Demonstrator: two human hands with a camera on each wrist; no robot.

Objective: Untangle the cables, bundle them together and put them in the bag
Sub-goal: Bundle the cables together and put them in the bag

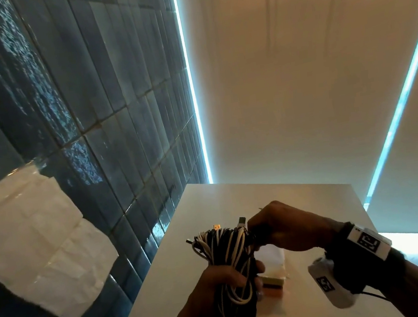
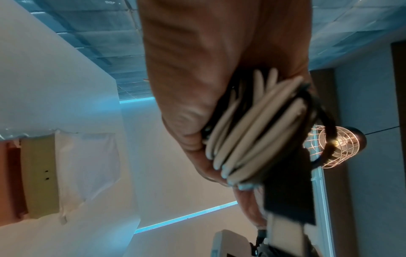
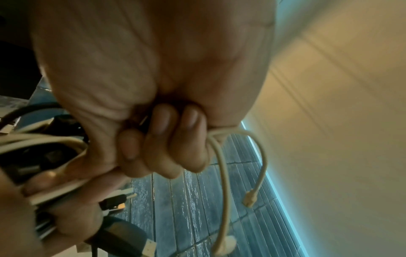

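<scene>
A bundle of black and white cables (image 1: 225, 248) is held upright above the white table (image 1: 304, 206). My left hand (image 1: 244, 275) grips its lower half, fingers wrapped round the strands (image 2: 252, 139). My right hand (image 1: 256, 230) grips the top of the bundle, where several plugs stick out. In the right wrist view its fingers (image 3: 162, 139) are curled tight, and a white cable loop (image 3: 224, 165) with a small connector (image 3: 249, 200) hangs from the fist. A clear bag (image 1: 272, 260) with a yellow and orange edge (image 2: 37, 173) lies flat on the table behind the hands.
A dark blue tiled wall (image 1: 113, 104) stands to the left of the table, with a sheet of plastic (image 1: 32, 239) taped to it. Pale blinds (image 1: 312, 75) hang behind the table. A wire cage lamp (image 2: 336, 147) hangs overhead.
</scene>
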